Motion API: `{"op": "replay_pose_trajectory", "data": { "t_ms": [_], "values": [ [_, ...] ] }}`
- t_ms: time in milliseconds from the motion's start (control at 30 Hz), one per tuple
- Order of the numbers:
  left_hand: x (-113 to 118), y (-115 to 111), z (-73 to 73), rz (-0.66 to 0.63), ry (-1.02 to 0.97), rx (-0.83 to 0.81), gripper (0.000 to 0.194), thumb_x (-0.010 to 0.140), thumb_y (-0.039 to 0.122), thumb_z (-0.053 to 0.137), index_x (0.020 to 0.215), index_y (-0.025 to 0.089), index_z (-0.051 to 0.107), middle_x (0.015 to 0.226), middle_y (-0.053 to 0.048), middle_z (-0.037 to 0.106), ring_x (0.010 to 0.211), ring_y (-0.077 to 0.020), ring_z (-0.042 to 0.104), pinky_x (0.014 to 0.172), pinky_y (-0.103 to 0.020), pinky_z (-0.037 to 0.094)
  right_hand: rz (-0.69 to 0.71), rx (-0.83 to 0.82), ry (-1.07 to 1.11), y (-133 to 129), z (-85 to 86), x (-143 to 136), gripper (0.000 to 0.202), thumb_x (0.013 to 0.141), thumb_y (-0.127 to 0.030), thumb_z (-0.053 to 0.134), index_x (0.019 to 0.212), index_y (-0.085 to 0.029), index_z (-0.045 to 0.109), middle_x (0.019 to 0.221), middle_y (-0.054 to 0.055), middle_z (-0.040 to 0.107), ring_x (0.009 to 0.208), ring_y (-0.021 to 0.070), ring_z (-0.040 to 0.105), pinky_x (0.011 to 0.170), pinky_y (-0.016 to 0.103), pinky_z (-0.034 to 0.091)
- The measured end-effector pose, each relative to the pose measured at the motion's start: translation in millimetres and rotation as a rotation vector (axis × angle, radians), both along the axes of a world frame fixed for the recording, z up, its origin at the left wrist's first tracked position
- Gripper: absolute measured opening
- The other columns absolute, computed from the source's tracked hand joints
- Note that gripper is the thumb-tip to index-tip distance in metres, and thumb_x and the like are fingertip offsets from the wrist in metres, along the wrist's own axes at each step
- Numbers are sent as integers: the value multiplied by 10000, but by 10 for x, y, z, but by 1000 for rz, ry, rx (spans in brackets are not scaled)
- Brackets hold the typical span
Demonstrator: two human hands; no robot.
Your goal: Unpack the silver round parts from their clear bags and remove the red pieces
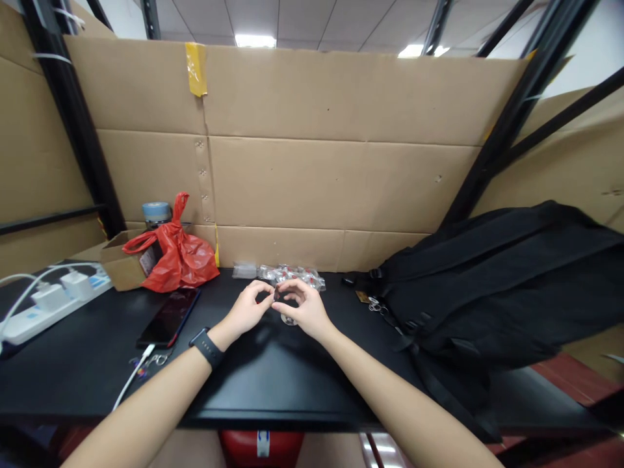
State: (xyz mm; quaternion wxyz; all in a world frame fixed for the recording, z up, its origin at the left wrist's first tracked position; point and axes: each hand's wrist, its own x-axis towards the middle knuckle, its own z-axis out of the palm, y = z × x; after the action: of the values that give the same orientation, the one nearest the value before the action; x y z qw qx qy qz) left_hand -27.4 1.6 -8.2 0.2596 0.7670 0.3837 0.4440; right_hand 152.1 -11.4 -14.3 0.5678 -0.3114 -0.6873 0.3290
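Dark piece [277,294], red bag [181,259], black backpack [502,273], brown cardboard [312,175], black tabletop [292,377]

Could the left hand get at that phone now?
Probably yes: nothing seems to stand between the left hand and the phone, though that hand seems busy with a small dark item.

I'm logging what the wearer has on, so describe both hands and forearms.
The left hand and right hand are both bare, without gloves. A dark watch, with a squarish case and a broad dark strap, sits on the left wrist; the right wrist has nothing on it. No sleeves show on either forearm.
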Motion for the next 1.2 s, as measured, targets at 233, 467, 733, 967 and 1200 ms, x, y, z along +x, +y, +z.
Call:
{"op": "replay_pose_trajectory", "data": {
  "t_ms": [233,467,733,967,1200],
  "values": [
    [14,-13,6,-21,-10,-37,151,877,285,580,899,177,684,1028,-73,675,982,-210,621,820,-310,486,-36,59,-68,-8,30,38,345,696,-348,828,958,-216,646,1054,71,681,982,219,653,845,366,544],
    [3,-58,75,21,-11,94,134,867,309,616,878,188,676,990,-65,633,984,-213,597,868,-327,470,24,-7,-6,-26,45,9,258,788,-420,747,893,-206,648,958,58,686,891,200,679,803,347,570],
    [51,-92,61,48,-19,13,100,846,245,610,844,183,689,971,-62,658,939,-209,623,813,-310,489,-15,11,-2,-50,55,4,313,716,-409,812,882,-205,643,1030,85,703,966,229,679,855,381,567],
    [65,-149,138,78,-27,90,104,842,258,621,865,198,703,953,-50,647,930,-209,619,795,-306,489,-14,64,35,-83,112,-7,327,688,-412,832,842,-207,629,1077,101,713,1023,252,675,883,393,557],
    [46,-252,256,190,104,256,85,853,293,661,845,234,721,965,-43,611,993,-223,576,921,-368,434,-41,14,-99,-44,90,31,294,912,-499,575,887,-214,643,910,52,667,828,202,649,756,338,541]
  ]
}}
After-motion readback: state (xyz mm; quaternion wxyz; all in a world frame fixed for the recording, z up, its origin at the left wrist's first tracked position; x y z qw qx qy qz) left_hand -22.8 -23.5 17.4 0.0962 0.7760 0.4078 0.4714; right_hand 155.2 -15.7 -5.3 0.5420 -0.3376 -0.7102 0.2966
